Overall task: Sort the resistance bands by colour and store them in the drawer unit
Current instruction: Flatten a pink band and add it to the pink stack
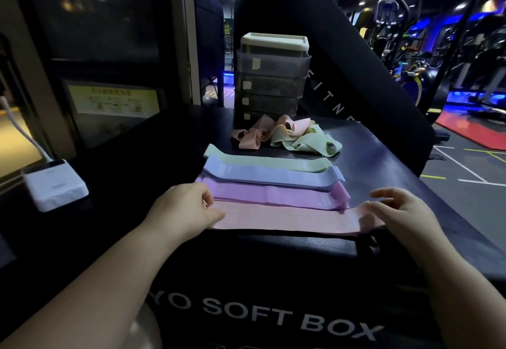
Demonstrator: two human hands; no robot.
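On the padded box [153,151] before you, the drawer unit [269,83] stands at the back, with a loose heap of bands [287,135] just in front of it. Nearer you, four flat bands [273,176] lie side by side, one behind another. Your left hand [183,206] pinches the left end of the nearest band [287,218], and your right hand [402,211] is at its right end.

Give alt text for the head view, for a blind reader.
A left hand and right hand touch the ends of a flat pink band on a black soft box; a purple band, blue band and green band lie in rows beyond it. Farther back, a tangled pile of bands sits before the drawer unit.
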